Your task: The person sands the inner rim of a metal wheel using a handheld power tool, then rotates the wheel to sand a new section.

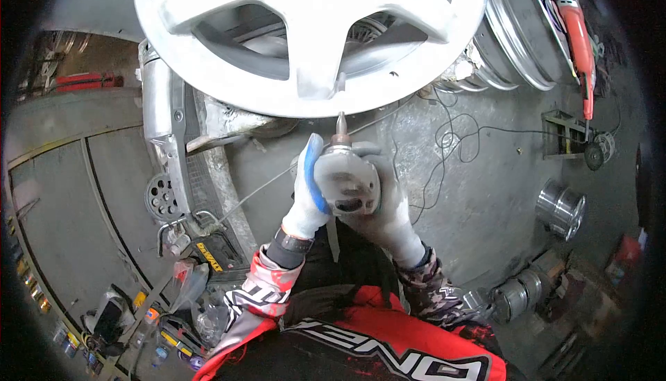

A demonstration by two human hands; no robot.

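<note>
Both of my gloved hands are closed around a die grinder in front of my chest. My left hand grips its left side, with the blue-edged thumb lying along the body. From the other side, my right hand wraps round it, its fingers partly hidden behind the tool. The pointed tip aims away from me, right at the lower edge of a silver five-spoke alloy wheel. A dull grey patch shows at the foot of the wheel's nearest spoke.
More wheel rims stand at the upper right beside a red polisher with a purple pad. Cables loop across the floor. A metal rim barrel lies at the right. A DeWalt case and bottles are at the lower left.
</note>
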